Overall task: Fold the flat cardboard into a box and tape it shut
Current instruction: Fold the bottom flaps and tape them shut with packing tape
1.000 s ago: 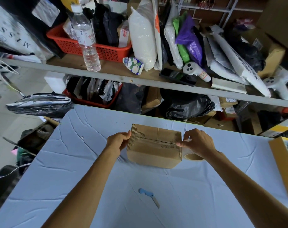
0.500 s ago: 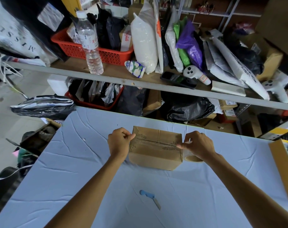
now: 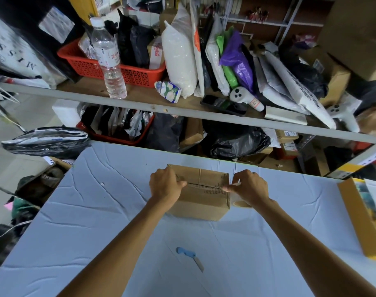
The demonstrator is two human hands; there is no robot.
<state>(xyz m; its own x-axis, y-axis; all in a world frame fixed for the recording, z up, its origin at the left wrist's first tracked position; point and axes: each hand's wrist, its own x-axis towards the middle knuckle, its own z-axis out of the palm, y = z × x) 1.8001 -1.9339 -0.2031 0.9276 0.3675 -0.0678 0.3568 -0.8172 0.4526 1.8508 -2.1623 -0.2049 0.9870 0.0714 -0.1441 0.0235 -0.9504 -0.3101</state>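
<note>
Two hands on cardboard box (image 3: pixel 201 202), one at each end of top seam. Box stands with flaps closed on surface (image 3: pixel 97 211), toward far edge, about midway along it. Left hand (image 3: pixel 164 187) curled over box's left top edge, gripping it, thumb pressing seam. Right hand (image 3: pixel 250 187) grips tape roll (image 3: pixel 240 203) just beside box's right side, fingertips pinched at seam's right end. Blue-handled knife (image 3: pixel 190 257) lies toward near edge, well apart from box. Yellow carton (image 3: pixel 358 217) at right edge.

At frame centre a cardboard box (image 3: pixel 201 202) sits on the pale surface (image 3: pixel 97 211). The left hand (image 3: pixel 164 185) grips its left top edge with the thumb on the seam. The right hand (image 3: pixel 250 187) holds a tape roll (image 3: pixel 241 203) at its right side.
</note>
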